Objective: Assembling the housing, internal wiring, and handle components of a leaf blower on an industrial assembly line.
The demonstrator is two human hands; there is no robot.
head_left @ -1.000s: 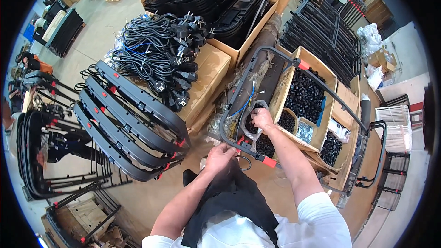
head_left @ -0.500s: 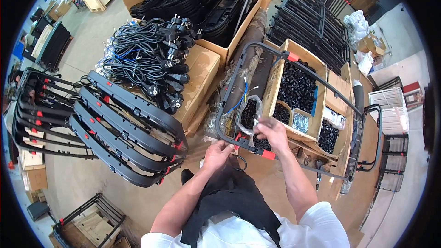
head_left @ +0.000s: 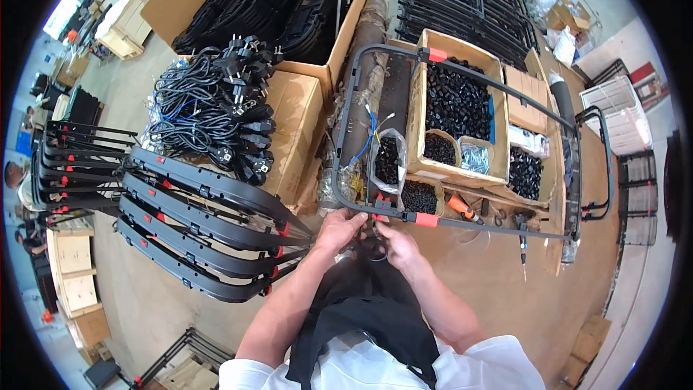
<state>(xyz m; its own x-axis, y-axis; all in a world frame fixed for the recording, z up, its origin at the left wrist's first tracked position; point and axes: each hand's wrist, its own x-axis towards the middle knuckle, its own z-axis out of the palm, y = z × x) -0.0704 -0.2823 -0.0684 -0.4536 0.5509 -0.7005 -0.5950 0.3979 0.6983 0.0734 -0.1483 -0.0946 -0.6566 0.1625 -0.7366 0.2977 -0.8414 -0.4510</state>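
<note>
A large black tubular frame [head_left: 498, 230] with red sleeves lies across the bench in front of me. At its near left corner, my left hand [head_left: 341, 232] is closed on the tube, thumb on top beside a red clip [head_left: 380, 216]. My right hand [head_left: 399, 245] is just to the right, below the same tube, with fingers pinched together; what they hold is too small to make out. A dark loop of cable [head_left: 377, 254] hangs under the two hands. Just beyond them stands a clear plastic bag [head_left: 390, 139] of small black parts, beside a box of black screws [head_left: 419, 197].
A cardboard box [head_left: 414, 112] of black plastic parts stands beyond the tube. An orange-handled screwdriver [head_left: 462, 208] and a power driver [head_left: 523, 242] lie to the right. Bundled power cables [head_left: 209, 112] rest on a carton to the left, above stacked curved black frames [head_left: 195, 227].
My right hand has come down and left from beside the plastic bag to the tube next to my left hand. The left hand stays at the frame's corner. The view has shifted slightly.
</note>
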